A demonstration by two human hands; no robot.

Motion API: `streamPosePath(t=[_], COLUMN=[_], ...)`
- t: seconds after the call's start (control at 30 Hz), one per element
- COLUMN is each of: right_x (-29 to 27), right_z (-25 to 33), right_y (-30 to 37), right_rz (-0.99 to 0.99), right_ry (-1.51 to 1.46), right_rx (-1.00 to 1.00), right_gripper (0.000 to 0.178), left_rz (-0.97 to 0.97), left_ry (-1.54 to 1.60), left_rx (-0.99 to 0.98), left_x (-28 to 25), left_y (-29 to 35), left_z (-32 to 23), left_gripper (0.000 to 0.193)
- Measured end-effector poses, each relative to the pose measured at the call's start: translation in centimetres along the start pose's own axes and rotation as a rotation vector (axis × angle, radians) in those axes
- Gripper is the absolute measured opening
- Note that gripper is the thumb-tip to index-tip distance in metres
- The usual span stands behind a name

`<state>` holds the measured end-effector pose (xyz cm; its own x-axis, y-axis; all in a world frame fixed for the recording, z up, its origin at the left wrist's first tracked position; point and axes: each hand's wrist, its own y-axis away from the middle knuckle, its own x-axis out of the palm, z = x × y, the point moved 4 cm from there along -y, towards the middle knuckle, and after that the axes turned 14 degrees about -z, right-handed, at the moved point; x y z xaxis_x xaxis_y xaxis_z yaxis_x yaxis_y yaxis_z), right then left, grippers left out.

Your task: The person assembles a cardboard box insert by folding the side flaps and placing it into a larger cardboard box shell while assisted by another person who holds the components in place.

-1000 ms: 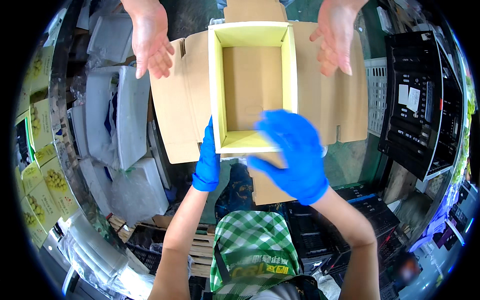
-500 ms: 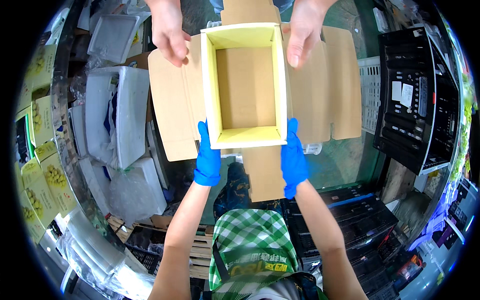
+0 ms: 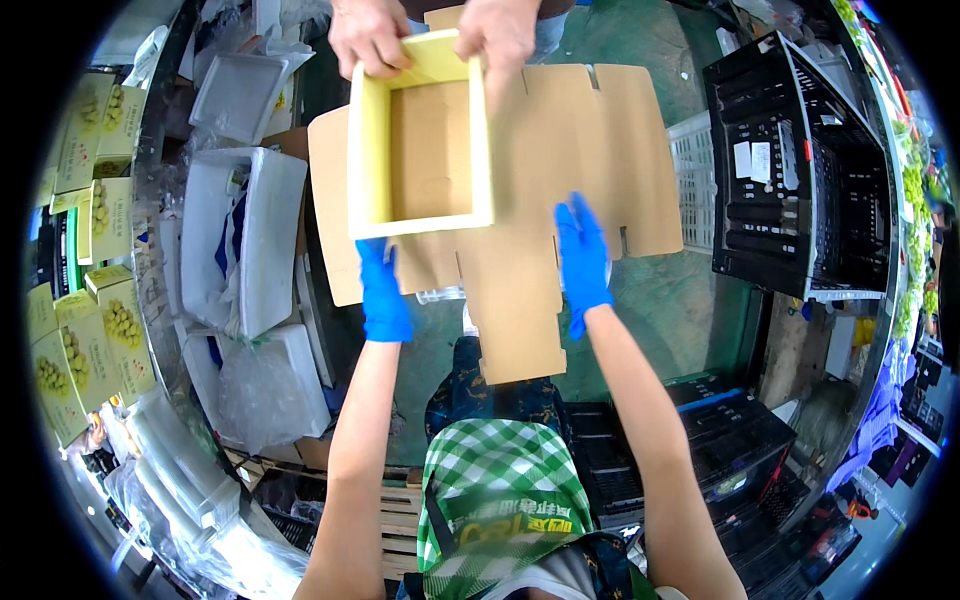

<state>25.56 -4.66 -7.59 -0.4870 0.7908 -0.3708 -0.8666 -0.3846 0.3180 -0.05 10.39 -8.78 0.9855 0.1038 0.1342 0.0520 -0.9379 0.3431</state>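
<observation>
A rectangular yellow-walled box [image 3: 482, 160] with a pale rim is tilted over a flat brown cardboard blank [image 3: 515, 290]. Brown board shows inside it; whether that is its own floor or the blank beneath, I cannot tell. Another person's two hands [image 3: 497, 38] grip its far rim. My left hand [image 3: 384, 295], in a blue glove, is at the box's near left corner with its fingers stretched out; the fingertips are partly hidden there. Apart from the box, my blue-gloved right hand [image 3: 584, 262] is open beside the blank's near flap, fingers extended and nothing in them.
White foam boxes [image 3: 285, 235] and a grey tray [image 3: 232, 98] stand at left, beyond them printed cartons with fruit pictures [image 3: 120, 322]. Black plastic crates [image 3: 755, 185] are at right, more [image 3: 735, 440] near my right forearm. A white crate [image 3: 690, 165] stands behind the blank.
The box has moved left and slightly away from me. The other person's hands have taken hold of its far rim. My right hand has come off the box, and my left hand has shifted slightly left.
</observation>
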Motion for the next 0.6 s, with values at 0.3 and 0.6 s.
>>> streamPosePath(t=[0.3,0.6], right_x=[-12.6,-15.0], right_z=[-3.0,-0.4], right_y=[-9.8,-10.0], right_rz=[-0.392,-0.061], right_ry=[0.642,0.702], right_rx=[-0.062,0.08], right_gripper=[0.082,0.07], left_rz=[-0.078,-0.141], left_ry=[-0.745,-0.844], left_rx=[0.032,0.046], left_x=[-8.7,-10.7], left_y=[-4.8,-7.2], left_z=[-3.7,-6.9], left_gripper=[0.085,0.062])
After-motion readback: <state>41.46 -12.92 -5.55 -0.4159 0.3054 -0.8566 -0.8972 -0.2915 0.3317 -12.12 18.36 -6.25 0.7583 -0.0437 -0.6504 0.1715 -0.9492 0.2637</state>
